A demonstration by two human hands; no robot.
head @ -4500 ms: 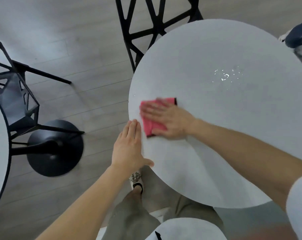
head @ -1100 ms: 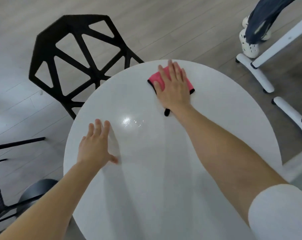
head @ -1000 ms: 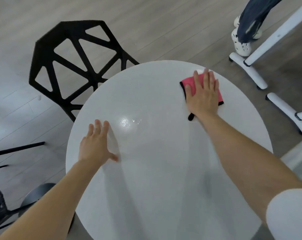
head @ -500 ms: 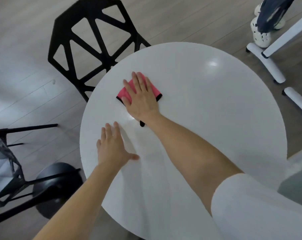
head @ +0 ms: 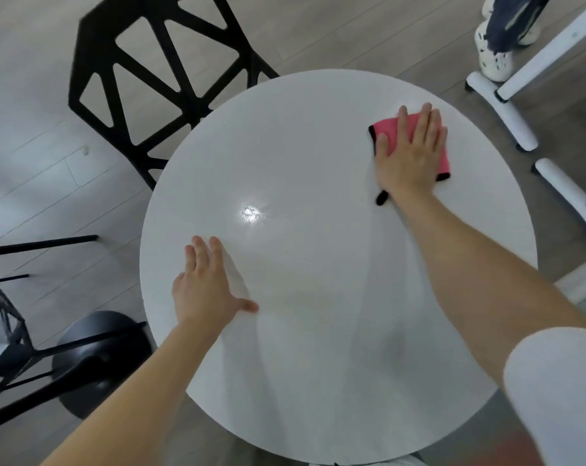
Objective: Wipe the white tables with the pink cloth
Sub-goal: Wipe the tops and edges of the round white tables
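Note:
A round white table [head: 318, 331] fills the middle of the view. A folded pink cloth [head: 387, 131] with black edging lies near the table's far right rim. My right hand [head: 409, 153] presses flat on the cloth with straight fingers and covers most of it. A black loop tag sticks out by my wrist. My left hand [head: 206, 287] rests flat on the table near its left edge, fingers straight and thumb spread. A bright wet glint [head: 251, 213] shows on the tabletop between my hands.
A black geometric chair [head: 157, 72] stands at the table's far left side. Another black chair and a round black table base [head: 93, 351] sit at the left. White stand legs [head: 507, 109] and a person's shoes [head: 493, 58] are at the far right on the grey wood floor.
My right hand has slid the pink cloth from the table's far left side across to its far right rim. My left hand has stayed flat on the table.

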